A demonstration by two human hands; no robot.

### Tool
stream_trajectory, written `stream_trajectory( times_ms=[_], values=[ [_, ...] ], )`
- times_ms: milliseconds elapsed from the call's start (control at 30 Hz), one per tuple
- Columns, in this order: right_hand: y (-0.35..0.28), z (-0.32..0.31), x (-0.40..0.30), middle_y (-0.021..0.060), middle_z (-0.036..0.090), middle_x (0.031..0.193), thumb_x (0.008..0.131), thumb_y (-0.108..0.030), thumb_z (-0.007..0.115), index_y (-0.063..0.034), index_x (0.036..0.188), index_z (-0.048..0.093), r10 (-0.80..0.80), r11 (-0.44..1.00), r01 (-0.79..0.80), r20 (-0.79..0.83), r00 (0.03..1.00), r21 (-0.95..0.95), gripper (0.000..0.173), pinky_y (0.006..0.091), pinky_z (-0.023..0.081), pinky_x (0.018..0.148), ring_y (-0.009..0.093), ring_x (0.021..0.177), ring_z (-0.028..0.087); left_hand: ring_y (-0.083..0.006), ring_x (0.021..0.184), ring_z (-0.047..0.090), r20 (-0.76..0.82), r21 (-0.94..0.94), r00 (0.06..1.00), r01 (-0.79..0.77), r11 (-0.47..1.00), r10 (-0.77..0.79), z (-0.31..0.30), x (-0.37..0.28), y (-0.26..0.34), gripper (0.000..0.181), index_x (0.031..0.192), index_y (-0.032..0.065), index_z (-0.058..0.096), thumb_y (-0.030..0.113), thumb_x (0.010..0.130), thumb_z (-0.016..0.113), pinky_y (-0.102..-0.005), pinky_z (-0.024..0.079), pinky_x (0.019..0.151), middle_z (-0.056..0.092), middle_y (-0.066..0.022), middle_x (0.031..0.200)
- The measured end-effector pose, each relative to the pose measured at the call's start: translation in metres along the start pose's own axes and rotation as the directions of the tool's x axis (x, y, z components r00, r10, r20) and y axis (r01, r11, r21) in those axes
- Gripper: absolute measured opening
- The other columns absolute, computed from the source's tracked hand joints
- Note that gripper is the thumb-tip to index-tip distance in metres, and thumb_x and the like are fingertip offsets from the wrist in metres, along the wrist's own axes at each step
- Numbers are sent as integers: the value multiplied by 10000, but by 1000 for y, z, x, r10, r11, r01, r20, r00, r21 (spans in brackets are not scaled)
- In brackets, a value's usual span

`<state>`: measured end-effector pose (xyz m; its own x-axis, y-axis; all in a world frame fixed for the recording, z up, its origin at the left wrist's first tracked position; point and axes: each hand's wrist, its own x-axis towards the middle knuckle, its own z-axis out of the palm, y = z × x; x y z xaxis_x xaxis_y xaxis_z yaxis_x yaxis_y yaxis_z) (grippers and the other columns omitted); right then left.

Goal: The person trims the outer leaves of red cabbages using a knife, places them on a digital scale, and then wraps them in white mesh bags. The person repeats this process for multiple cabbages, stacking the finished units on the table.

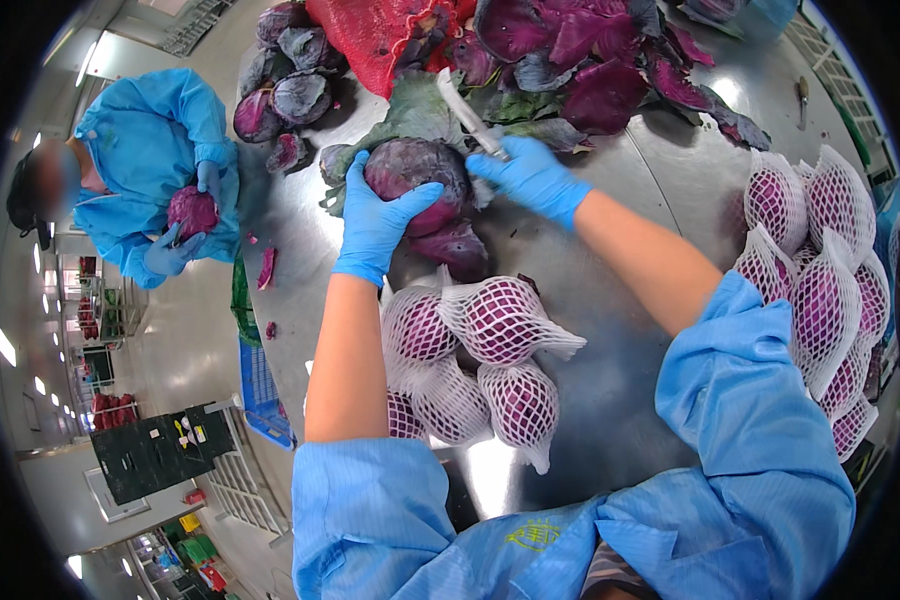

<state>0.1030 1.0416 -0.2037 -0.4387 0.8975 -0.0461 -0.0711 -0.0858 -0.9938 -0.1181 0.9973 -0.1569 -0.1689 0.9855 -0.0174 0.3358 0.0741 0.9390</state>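
Note:
My left hand, in a blue glove, grips a red cabbage from its near left side, thumb spread across it. Dark outer leaves hang around this head, and a loose purple leaf lies against its near side. Just right of the cabbage, my gloved right hand is closed around the handle of a knife. Its pale blade points up and away to the left, over a broad green leaf. Nearer to me, several red cabbages in white foam nets sit together on the metal table.
Untrimmed cabbages, a red mesh sack and a heap of stripped leaves occupy the far side. Netted cabbages are piled at right, below another knife. At left a co-worker holds a cabbage beside a blue crate.

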Motion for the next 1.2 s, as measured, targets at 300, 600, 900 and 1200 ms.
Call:
stream_trajectory(
  times_ms=[300, 600, 900, 1200],
  values=[
    [-8, -45, -10, 174, 642, 991, 838, -380, 709, -76, 1135, 618, -322, 650, 85, -172, 931, -755, 435, 438, 508, 808, 369, 906, 629, -265, 1242, 504, 158, -41, 986, -41, 998, 47, -14, 20, -17, 1027, 1464, 8, 295, 120, 634, 890, -405, 409, 1077, 461, -174, 1392],
    [-32, 19, -5, 115, 569, 1102, 662, -542, 801, -137, 1172, 626, -603, 398, 522, 215, 769, -754, 675, 422, 499, 851, 326, 1039, 568, -223, 1212, 525, 98, -4, 994, 47, 999, -47, -3, 11, 12, 692, 1475, 85, 382, 554, 971, 451, -348, 472, 981, 454, -137, 1420],
    [-42, -3, 29, 101, 599, 1032, 775, -427, 776, -132, 1069, 668, -418, 604, 513, 306, 855, -610, 430, 383, 491, 867, 307, 990, 600, -307, 1232, 516, 43, 268, 932, -357, 895, 359, -24, 12, -38, 416, 1301, 44, 550, 161, 908, 479, -392, 392, 1076, 549, -170, 1335],
    [-31, -8, 22, 20, 623, 807, 792, -265, 725, -155, 919, 646, -696, -135, 666, 549, 463, -733, 186, 356, 500, 542, 225, 703, 630, -245, 1258, 493, 214, -669, 970, 233, 706, -117, -12, 10, -11, 594, 1410, 12, 443, 74, 839, 593, -377, 361, 1115, 529, -110, 1355]
  ],
)
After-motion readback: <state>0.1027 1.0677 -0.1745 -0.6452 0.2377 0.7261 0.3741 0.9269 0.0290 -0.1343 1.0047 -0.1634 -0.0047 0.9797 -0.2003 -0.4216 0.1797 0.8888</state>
